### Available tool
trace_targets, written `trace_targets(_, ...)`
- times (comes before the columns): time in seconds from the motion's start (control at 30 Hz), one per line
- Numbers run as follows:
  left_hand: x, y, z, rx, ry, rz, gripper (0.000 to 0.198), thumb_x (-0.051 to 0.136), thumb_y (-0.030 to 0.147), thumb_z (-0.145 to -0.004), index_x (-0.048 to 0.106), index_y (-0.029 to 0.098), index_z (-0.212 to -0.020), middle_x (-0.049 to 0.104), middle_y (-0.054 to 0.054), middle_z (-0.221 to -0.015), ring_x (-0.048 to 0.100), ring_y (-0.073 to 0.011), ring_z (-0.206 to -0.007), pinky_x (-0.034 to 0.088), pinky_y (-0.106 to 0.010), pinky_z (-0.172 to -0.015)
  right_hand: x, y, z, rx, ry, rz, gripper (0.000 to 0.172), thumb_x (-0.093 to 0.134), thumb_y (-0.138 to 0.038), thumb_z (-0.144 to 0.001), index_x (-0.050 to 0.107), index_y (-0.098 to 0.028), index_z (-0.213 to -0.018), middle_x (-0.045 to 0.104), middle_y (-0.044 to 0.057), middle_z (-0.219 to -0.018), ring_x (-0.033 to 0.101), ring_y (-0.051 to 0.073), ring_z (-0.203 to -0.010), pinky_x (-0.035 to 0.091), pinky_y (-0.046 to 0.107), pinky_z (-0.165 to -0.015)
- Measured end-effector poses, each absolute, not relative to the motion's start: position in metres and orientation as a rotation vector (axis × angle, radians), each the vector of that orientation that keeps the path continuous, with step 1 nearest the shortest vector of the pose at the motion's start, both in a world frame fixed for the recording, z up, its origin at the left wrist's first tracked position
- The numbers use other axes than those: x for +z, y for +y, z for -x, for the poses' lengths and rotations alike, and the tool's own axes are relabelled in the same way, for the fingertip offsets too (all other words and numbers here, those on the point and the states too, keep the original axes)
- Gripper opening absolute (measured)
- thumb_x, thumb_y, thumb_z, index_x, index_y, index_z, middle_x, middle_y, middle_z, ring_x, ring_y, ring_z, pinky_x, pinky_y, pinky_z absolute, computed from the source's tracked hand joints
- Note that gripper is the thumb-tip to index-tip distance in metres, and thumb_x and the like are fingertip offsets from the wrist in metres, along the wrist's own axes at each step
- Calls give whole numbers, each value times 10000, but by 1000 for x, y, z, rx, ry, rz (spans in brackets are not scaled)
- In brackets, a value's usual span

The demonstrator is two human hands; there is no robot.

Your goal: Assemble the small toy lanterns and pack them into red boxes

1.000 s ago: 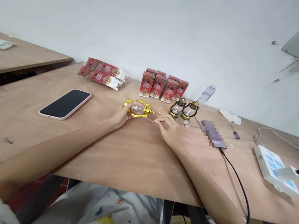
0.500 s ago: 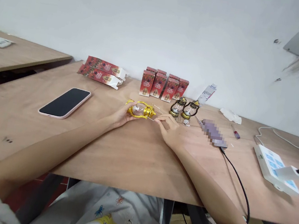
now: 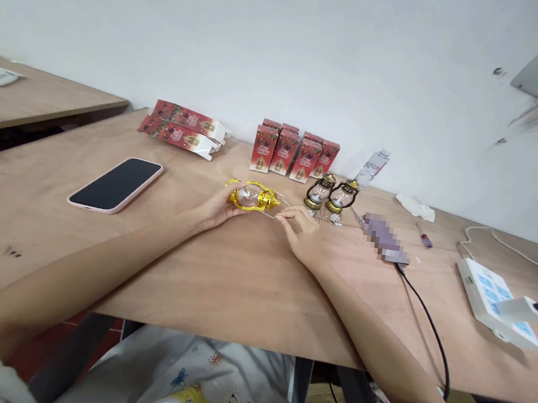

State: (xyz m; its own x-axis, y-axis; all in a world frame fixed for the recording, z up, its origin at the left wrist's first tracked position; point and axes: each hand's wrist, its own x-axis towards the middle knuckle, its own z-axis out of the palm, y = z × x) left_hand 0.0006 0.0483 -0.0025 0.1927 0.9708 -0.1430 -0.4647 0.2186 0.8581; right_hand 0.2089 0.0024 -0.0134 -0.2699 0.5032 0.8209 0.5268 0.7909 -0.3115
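A small gold lantern [image 3: 251, 196] with a clear globe lies on its side, its base in the grip of my left hand [image 3: 221, 211]. Its top points right, toward my right hand [image 3: 299, 230]. From the lantern's top a thin wire handle [image 3: 270, 215] reaches out, and the thumb and fingers of my right hand pinch its end. Just beyond that hand, two bronze-coloured lanterns [image 3: 319, 192] stand upright side by side. Small silvery pieces [image 3: 335, 219] lie in front of them.
Red printed boxes [image 3: 284, 152] stand at the back; flattened ones [image 3: 182, 128] lie left of them. A pink-edged phone [image 3: 117, 185] is at left. To the right are a charging phone [image 3: 384, 238], a screwdriver [image 3: 424, 237], tissue [image 3: 415, 207], a bottle [image 3: 372, 168] and a power strip [image 3: 497, 304].
The wire handle now sits against the lantern's top on both sides, where its far side stood higher before. My right hand has shifted slightly left; my left hand keeps its grip.
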Motion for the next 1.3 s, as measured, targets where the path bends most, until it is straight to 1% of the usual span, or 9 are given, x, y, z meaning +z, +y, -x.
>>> trace_targets(0.2,-4,49,0,1169,823,-768,136,587,250,-832,629,159,-925,687,-69,-958,679,-179,-848,609,-298,-745,-14,3,-209,-15,-1903,774,110,546,-203,-908,623,-197,-830,672,60,-833,648,166,-834,518,327,-782)
trace_targets(0.4,-2,48,-1,1169,843,-738,114,579,229,-833,627,152,-901,688,-62,-908,677,-167,-804,609,-290,-728,-15,4,-210,-11,-1912,783,113,539,-212,-912,620,-200,-834,670,61,-840,646,165,-839,515,329,-791)
trace_targets(0.63,0,47,-1,1159,825,-752,136,555,223,-844,621,148,-937,698,-74,-927,688,-168,-787,611,-281,-696,-15,3,-209,-11,-1912,804,127,535,-229,-916,614,-201,-821,669,54,-834,647,157,-829,510,320,-786)
trace_targets(0.83,0,48,0,1146,830,-746,162,566,224,-828,624,129,-945,694,-91,-957,686,-164,-784,609,-268,-691,-15,2,-210,-2,-1915,796,141,522,-232,-922,618,-197,-825,668,64,-840,644,166,-837,515,329,-789)
trace_targets(1.0,0,48,0,1161,855,-730,164,582,235,-816,636,153,-947,694,-76,-956,683,-171,-819,606,-272,-713,-16,2,-210,30,-1930,828,162,507,-261,-929,620,-205,-827,667,61,-854,644,174,-867,515,347,-818)
trace_targets(1.1,1,48,-1,1165,843,-727,152,560,226,-831,642,152,-935,694,-75,-950,680,-174,-816,605,-272,-703,-18,4,-209,14,-1927,813,161,509,-267,-929,620,-206,-829,666,59,-851,644,172,-854,520,341,-803)
trace_targets(1.3,4,44,-1,1153,825,-673,111,554,217,-845,626,164,-910,689,-51,-889,671,-156,-741,604,-264,-646,-23,8,-211,-111,-2030,736,139,498,-238,-934,614,-202,-867,665,67,-848,637,181,-862,525,345,-791)
